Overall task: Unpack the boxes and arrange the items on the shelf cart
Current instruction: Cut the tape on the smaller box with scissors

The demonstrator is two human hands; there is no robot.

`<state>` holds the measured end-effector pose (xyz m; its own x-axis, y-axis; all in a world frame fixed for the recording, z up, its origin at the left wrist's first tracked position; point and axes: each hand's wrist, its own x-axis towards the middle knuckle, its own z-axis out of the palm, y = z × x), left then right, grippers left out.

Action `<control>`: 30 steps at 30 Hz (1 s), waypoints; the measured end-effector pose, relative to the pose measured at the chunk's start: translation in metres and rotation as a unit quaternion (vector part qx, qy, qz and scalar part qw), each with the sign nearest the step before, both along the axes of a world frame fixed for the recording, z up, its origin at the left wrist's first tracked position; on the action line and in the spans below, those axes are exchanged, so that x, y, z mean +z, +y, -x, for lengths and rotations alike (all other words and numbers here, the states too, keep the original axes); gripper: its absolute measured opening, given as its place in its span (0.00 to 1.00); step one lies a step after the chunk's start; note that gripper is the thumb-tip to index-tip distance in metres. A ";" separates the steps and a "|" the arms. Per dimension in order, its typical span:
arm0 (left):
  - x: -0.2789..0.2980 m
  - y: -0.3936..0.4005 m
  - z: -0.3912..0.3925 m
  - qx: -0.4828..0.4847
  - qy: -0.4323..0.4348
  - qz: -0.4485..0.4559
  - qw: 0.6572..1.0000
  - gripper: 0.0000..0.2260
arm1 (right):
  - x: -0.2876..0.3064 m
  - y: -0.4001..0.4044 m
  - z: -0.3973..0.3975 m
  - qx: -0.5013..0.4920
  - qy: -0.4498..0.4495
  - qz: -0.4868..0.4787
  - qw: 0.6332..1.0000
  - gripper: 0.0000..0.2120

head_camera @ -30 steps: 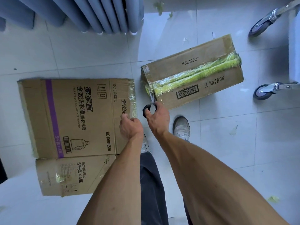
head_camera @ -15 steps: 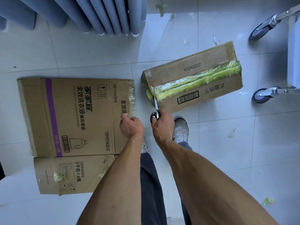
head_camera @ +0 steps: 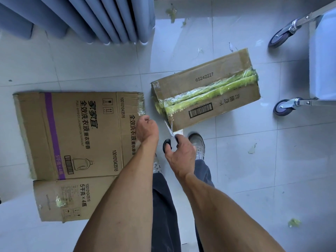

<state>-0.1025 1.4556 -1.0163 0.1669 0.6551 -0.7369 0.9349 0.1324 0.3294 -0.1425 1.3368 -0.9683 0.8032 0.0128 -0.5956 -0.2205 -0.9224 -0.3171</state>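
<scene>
While you are standing over the tiled floor point(head_camera: 254, 160), your right hand point(head_camera: 181, 154) is gripping a pair of scissors point(head_camera: 170, 138) by the black handles, fingers curled round them, with the blades slightly parted and pointing up at the near corner of the smaller cardboard box point(head_camera: 205, 90). The blade tips are sitting just beside that corner; you cannot tell from this view whether they are touching the cardboard. That box is lying on the floor at an angle, its top seam sealed under a band of yellow-green tape point(head_camera: 205, 93) running along its length, and it is bearing a printed number and a barcode. Your left hand point(head_camera: 147, 129) is curling into a loose fist over the right edge of the large detergent box point(head_camera: 72, 133), which is lying flat to your left with a purple stripe and a bottle drawing on it; whether the fingers are pinching anything is not clear. Two castor wheels of the shelf cart point(head_camera: 291, 104) are standing on the tiles at the right edge, well apart from both boxes. Your shoe point(head_camera: 197, 144) is showing just below the taped box, near the hand holding the scissors. Small scraps of green tape point(head_camera: 252, 149) are lying scattered about the tiles.
</scene>
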 end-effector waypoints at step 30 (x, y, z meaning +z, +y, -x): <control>0.033 -0.096 -0.059 0.014 0.000 -0.039 0.999 0.21 | 0.015 -0.058 -0.173 0.082 -0.039 0.027 0.996 0.14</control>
<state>-0.0438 1.3600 -0.9836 0.1479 0.7148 -0.6835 0.9313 0.1320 0.3396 0.0308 1.2790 -0.9534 0.8367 0.1164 -0.5351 -0.0429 -0.9602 -0.2761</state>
